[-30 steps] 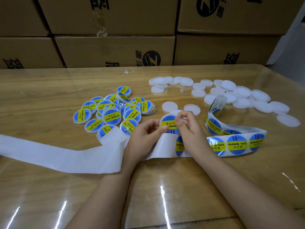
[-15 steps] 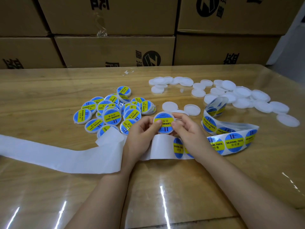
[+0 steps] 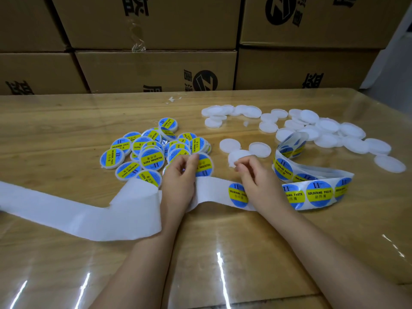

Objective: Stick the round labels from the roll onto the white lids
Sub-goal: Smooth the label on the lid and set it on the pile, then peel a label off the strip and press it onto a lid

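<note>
The left hand (image 3: 180, 175) pinches a round white plastic lid with a blue-and-yellow label (image 3: 204, 167) between thumb and fingertips, tilted at the near-right edge of the heap of finished lids (image 3: 145, 152). The right hand (image 3: 256, 179) curls its fingers with the tips on the nearest bare white plastic lid (image 3: 236, 156); whether they already pinch it I cannot tell. Both wrists lie across the glossy strip of round blue-and-yellow labels on white backing paper (image 3: 316, 194), which runs from a loose coil (image 3: 287, 150) on the right. The next label (image 3: 237, 195) sits between the hands, and the stripped backing (image 3: 78, 210) trails off left. More bare lids (image 3: 330, 130) lie scattered at the far right of the film-covered wooden table (image 3: 66, 121), with brown cardboard cartons (image 3: 156, 70) stacked behind.

The lids look light, stiff and slick, so they probably skate on the film if nudged; a thumb-and-finger hold across the rim seems surest. The labels appear thin, limp and sticky, likely to crease or fold onto themselves. Each is best lifted by one edge, with the backing bent away beneath it, then laid down from one side and smoothed flat.
</note>
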